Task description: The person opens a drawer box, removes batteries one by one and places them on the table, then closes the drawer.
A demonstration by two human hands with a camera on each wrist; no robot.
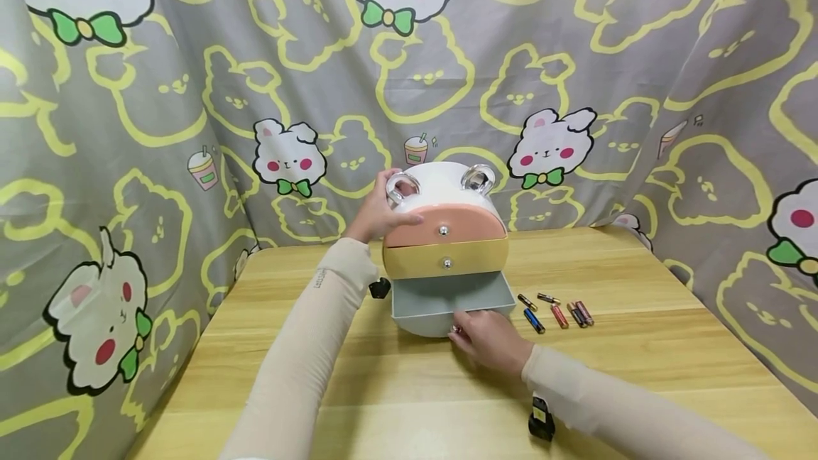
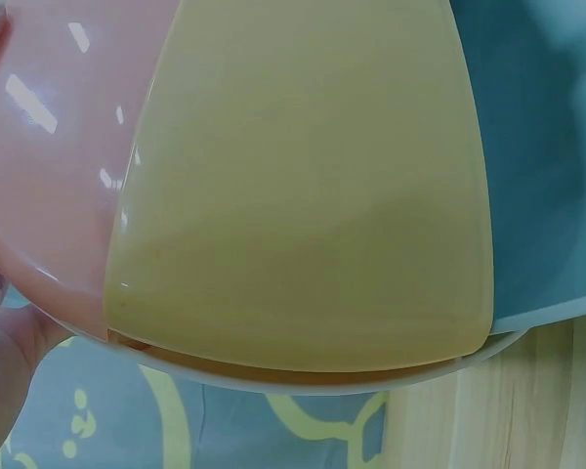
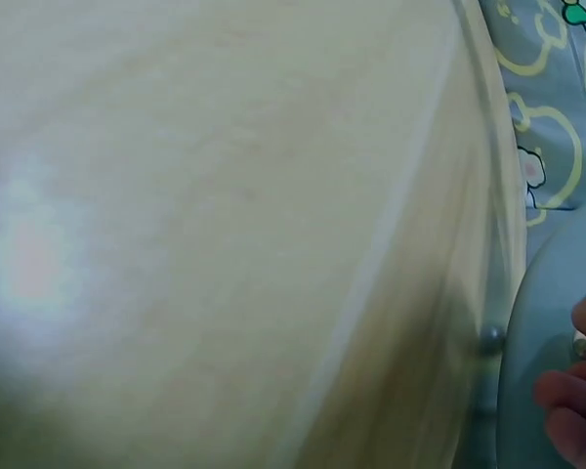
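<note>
A small drawer box with a white top and clear ear-shaped loops stands on the table. Its upper orange drawer and middle yellow drawer are pushed in, while the bottom grey-green drawer is pulled out; no contents show inside. My left hand grips the box's upper left side, thumb across the orange front. In the left wrist view, part of that hand shows beside the orange front. With fingertips and thumb, my right hand pinches the small knob of the grey-green drawer.
Several loose batteries lie right of the box, among them a blue one and a red one. A patterned curtain hangs behind and beside the wooden table. Black wrist devices are worn at both wrists.
</note>
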